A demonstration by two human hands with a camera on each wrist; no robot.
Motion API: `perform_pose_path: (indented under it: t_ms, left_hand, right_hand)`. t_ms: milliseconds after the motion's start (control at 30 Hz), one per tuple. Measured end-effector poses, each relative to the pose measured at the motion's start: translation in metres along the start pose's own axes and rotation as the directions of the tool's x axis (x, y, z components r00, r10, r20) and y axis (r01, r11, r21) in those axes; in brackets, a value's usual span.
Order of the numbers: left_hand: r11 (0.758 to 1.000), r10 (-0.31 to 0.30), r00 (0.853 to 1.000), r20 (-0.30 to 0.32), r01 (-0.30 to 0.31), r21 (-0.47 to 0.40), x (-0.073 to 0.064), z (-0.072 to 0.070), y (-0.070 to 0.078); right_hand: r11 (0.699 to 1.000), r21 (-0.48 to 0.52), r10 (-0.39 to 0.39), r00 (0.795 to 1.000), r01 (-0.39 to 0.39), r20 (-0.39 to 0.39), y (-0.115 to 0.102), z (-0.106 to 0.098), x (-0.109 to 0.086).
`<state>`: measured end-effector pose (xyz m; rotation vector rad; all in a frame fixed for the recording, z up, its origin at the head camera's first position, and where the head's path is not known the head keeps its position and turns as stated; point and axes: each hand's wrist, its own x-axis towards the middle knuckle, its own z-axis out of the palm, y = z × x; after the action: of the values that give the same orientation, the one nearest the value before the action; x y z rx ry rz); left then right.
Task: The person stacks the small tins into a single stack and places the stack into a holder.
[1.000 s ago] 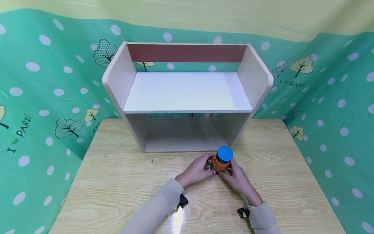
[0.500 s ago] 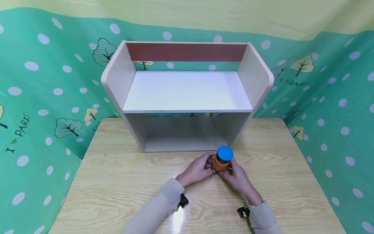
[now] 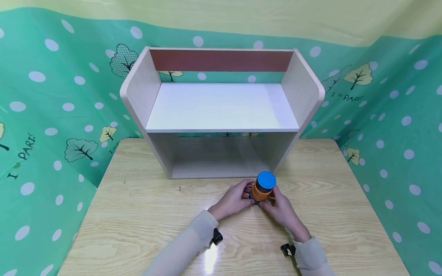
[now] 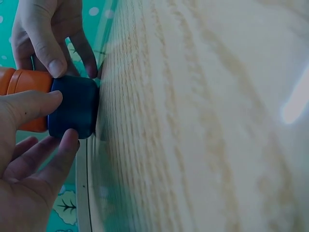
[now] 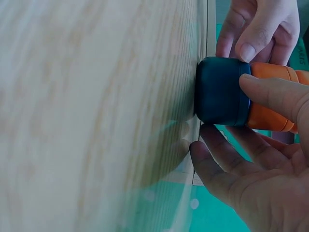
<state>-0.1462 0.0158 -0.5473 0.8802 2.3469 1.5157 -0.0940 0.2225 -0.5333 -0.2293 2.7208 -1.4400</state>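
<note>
On the wooden table (image 3: 138, 214), just in front of the shelf unit's (image 3: 222, 107) lower right corner, the blue-and-orange cylinder (image 3: 263, 190) stands upright; it has a bright blue top (image 3: 266, 180), a grooved orange body (image 5: 263, 117) and a dark blue base (image 4: 73, 107); the left hand (image 3: 233, 199) holds it from one side, the right hand (image 3: 281, 211) from the other, thumbs and fingers bent loosely around it, neither spread wide; both grip low, each thumb near the seam of base and body. It looks stiff and smooth, probably hard plastic, so I judge it hardly fragile, though the glossy base may slip; likely light, but its weight cannot be told; the grooved orange body seems the surer place to take hold, from opposite sides. Around the table hangs a spotted green curtain (image 3: 390, 126); a black device (image 3: 216, 237) shows at each sleeve cuff (image 3: 203, 222).
</note>
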Motion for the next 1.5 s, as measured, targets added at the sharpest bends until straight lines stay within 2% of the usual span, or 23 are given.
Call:
perform_pose_path:
  t_ms: [433,667,800,1167,1333,1500]
  left_hand:
    - [1.0,-0.005,1.0,-0.01,0.005,0.009,-0.005,-0.003,0.001]
    - [1.0,-0.015,1.0,-0.005,0.015,-0.017,-0.01,-0.007,0.005]
    - [1.0,-0.016,1.0,-0.008,0.016,-0.025,-0.013,-0.01,0.006]
    - [0.998,-0.031,0.999,-0.019,0.03,-0.046,-0.022,-0.018,0.007]
    - [0.999,-0.016,1.0,-0.025,0.015,-0.036,-0.025,-0.021,0.005]
    - [0.999,-0.029,0.999,-0.027,0.028,-0.027,-0.029,-0.024,0.006]
  right_hand:
    - [1.0,0.013,-0.012,1.0,0.013,-0.006,-0.004,0.003,0.001]
    - [1.0,0.007,-0.027,1.0,0.027,-0.003,-0.006,0.005,0.0]
    - [0.999,0.0,-0.048,0.999,0.048,-0.006,-0.01,0.006,0.0]
    - [0.999,0.001,-0.044,0.999,0.044,0.009,-0.021,0.011,0.0]
    - [0.999,-0.012,-0.045,0.999,0.045,0.007,-0.025,0.014,0.0]
    - [0.998,-0.029,-0.054,0.999,0.054,0.007,-0.029,0.017,0.001]
